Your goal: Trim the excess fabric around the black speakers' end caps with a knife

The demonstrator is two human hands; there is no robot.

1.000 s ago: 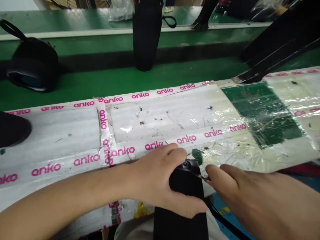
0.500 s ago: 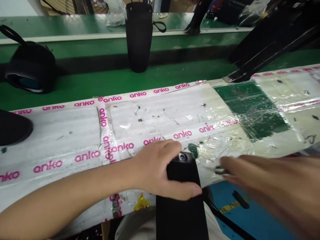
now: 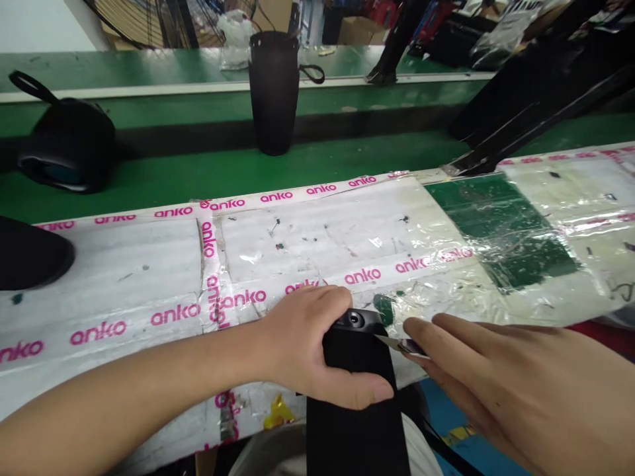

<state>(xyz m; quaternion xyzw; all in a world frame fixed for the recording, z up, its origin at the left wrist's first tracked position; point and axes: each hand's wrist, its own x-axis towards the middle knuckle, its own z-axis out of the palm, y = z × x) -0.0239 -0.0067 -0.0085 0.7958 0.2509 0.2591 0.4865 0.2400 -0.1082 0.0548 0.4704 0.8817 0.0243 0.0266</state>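
Left hand [image 3: 317, 347] wrapped around the top of a black sleeve [image 3: 354, 396] at the near edge of the taped table [image 3: 149, 264], thumb across its front, fingers curled over the top beside a small round fitting [image 3: 354, 318]. Right hand [image 3: 501, 383] pinching a small blade [image 3: 394, 342], possibly a cutter, tip touching the sleeve's upper right corner. Farther back on the green belt [image 3: 198, 175], an upright black sleeve [image 3: 274, 92] and a black pouch [image 3: 67, 145], well apart
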